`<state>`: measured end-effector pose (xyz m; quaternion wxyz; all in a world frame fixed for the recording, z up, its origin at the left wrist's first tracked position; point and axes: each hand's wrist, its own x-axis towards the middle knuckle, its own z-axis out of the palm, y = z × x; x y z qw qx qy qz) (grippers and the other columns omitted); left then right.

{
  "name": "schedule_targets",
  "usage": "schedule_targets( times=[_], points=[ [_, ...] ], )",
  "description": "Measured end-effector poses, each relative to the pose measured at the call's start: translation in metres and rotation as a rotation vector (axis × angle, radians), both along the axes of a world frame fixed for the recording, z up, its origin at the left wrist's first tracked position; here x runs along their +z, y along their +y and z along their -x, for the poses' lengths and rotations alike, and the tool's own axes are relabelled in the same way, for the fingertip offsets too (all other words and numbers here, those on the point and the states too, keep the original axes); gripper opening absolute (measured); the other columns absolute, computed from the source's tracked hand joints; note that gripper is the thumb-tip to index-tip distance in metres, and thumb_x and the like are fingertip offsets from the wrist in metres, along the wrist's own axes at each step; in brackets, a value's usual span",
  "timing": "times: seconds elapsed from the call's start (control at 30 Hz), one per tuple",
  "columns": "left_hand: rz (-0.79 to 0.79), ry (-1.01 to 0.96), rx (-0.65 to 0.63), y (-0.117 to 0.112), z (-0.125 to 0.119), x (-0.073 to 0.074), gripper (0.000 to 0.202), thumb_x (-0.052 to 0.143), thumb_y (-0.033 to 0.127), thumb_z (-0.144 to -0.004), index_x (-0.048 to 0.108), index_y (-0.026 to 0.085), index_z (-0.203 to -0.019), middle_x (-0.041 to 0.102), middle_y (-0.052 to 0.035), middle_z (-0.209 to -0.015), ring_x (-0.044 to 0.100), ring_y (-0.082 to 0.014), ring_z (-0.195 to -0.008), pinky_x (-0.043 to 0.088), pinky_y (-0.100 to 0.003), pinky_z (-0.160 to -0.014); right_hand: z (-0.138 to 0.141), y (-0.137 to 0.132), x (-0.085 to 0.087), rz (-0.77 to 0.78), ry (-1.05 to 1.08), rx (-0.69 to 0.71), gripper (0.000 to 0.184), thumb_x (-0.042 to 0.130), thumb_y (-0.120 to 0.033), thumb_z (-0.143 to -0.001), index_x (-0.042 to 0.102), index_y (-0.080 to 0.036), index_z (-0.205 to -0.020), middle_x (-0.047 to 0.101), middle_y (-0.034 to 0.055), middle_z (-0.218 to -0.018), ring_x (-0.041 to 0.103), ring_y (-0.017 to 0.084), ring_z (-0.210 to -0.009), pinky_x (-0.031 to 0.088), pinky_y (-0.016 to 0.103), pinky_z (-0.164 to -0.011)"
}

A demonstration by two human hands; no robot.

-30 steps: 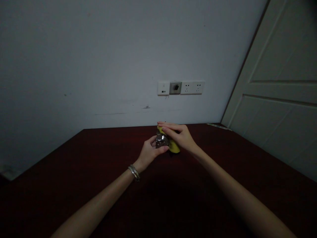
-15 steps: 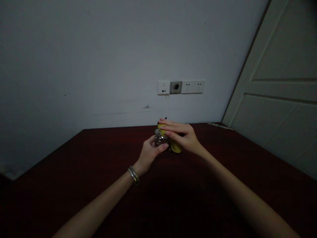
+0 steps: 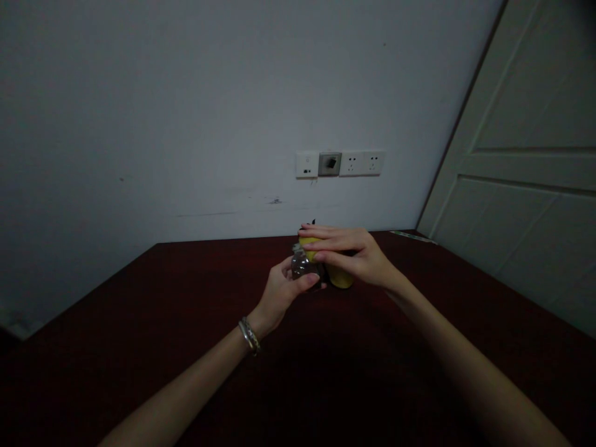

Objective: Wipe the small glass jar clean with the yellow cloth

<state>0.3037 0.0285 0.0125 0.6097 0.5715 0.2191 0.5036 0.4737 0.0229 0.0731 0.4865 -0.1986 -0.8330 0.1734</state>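
Note:
Over the far middle of a dark red table (image 3: 139,323), my left hand (image 3: 279,292) is closed around a small shiny, clear object (image 3: 300,266), perhaps a crumpled wrapper or a little jar; the dim light hides its exact form. My right hand (image 3: 354,254) lies on top of a yellow thing (image 3: 342,277) and grips it, fingers stretched leftward over it. The two objects touch or nearly touch between my hands. A silver bracelet (image 3: 248,336) sits on my left wrist.
A white wall rises behind the table, with a row of sockets (image 3: 341,164) above the hands. A pale panelled door (image 3: 526,180) stands at the right. A thin flat strip (image 3: 413,236) lies at the table's far right corner.
My right hand and the yellow thing have shifted a little to the right and up. My left hand has stayed almost in place with the shiny object.

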Motion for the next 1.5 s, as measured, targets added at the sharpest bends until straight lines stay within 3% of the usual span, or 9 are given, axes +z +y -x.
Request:
schedule_targets(
  times=[0.17,0.3,0.53,0.77,0.87,0.97,1.07,1.33,1.5],
  points=[
    [-0.069,0.012,0.095,0.003,0.000,0.003,0.050,0.082,0.028,-0.057,0.060,0.013,-0.099,0.069,-0.0088,-0.099,0.065,-0.0213,-0.090,0.052,-0.036,-0.086,0.007,0.013,-0.014,0.121,0.223,-0.104,0.021,0.061,-0.024,-0.084,0.069,-0.034,-0.100,0.068,-0.0027,-0.113,0.063,0.019,-0.108,0.049,0.042,-0.099],
    [-0.046,0.027,0.114,0.005,0.000,0.003,0.049,0.082,0.027,-0.057,0.060,0.012,-0.098,0.069,-0.0095,-0.098,0.066,-0.0215,-0.089,0.054,-0.036,-0.083,0.012,0.017,-0.022,0.112,0.293,-0.117,0.019,0.062,-0.026,-0.083,0.070,-0.033,-0.099,0.068,-0.0017,-0.113,0.063,0.020,-0.109,0.048,0.044,-0.100],
    [0.052,0.087,0.108,0.009,0.003,0.000,0.047,0.078,0.033,-0.063,0.059,0.011,-0.100,0.069,-0.0093,-0.096,0.066,-0.0174,-0.074,0.057,-0.033,-0.069,0.012,0.011,-0.021,-0.073,0.097,-0.039,0.031,0.064,-0.017,-0.081,0.066,-0.033,-0.106,0.063,-0.0024,-0.121,0.053,0.021,-0.122,0.038,0.046,-0.108],
    [-0.144,0.298,0.198,0.016,0.005,-0.007,0.059,0.084,0.027,-0.053,0.058,0.012,-0.104,0.069,-0.0116,-0.100,0.066,-0.0236,-0.091,0.052,-0.038,-0.084,0.008,0.025,-0.032,0.097,0.198,-0.158,0.020,0.064,-0.024,-0.082,0.071,-0.031,-0.099,0.070,0.0013,-0.109,0.065,0.020,-0.104,0.049,0.043,-0.097],
    [-0.179,0.359,0.235,0.019,0.005,-0.008,0.056,0.083,0.029,-0.055,0.059,0.012,-0.103,0.069,-0.0116,-0.101,0.065,-0.0238,-0.091,0.052,-0.037,-0.081,0.011,0.021,-0.031,-0.005,0.128,-0.141,0.023,0.063,-0.022,-0.082,0.070,-0.031,-0.103,0.069,0.0014,-0.112,0.062,0.020,-0.110,0.046,0.045,-0.101],
    [-0.203,0.427,0.308,0.023,0.007,-0.009,0.049,0.081,0.028,-0.057,0.062,0.011,-0.099,0.070,-0.0100,-0.095,0.065,-0.0223,-0.085,0.052,-0.033,-0.074,0.015,0.013,-0.027,-0.184,-0.042,-0.154,0.026,0.062,-0.021,-0.083,0.068,-0.031,-0.106,0.067,0.0009,-0.117,0.056,0.021,-0.118,0.044,0.046,-0.102],
    [-0.184,0.485,0.354,0.027,0.008,-0.010,0.045,0.079,0.023,-0.057,0.062,0.010,-0.097,0.070,-0.0094,-0.091,0.065,-0.0215,-0.081,0.051,-0.030,-0.069,0.018,0.009,-0.027,-0.259,-0.209,-0.175,0.028,0.059,-0.022,-0.085,0.066,-0.031,-0.110,0.064,-0.0010,-0.122,0.050,0.021,-0.124,0.043,0.047,-0.103],
    [-0.229,0.549,0.356,0.028,0.008,-0.016,0.060,0.082,0.039,-0.055,0.062,0.013,-0.106,0.070,-0.0119,-0.100,0.065,-0.0246,-0.091,0.050,-0.037,-0.080,0.003,0.030,-0.035,-0.053,-0.023,-0.157,0.026,0.063,-0.024,-0.083,0.067,-0.032,-0.107,0.068,0.0016,-0.114,0.060,0.019,-0.113,0.046,0.045,-0.100],
    [-0.249,0.580,0.356,0.032,0.008,-0.019,0.060,0.083,0.038,-0.054,0.061,0.013,-0.105,0.070,-0.0107,-0.098,0.066,-0.0246,-0.090,0.051,-0.036,-0.077,0.004,0.021,-0.028,-0.161,-0.195,-0.133,0.023,0.062,-0.024,-0.084,0.069,-0.027,-0.106,0.068,0.0036,-0.116,0.058,0.020,-0.115,0.043,0.045,-0.103]
  ],
)
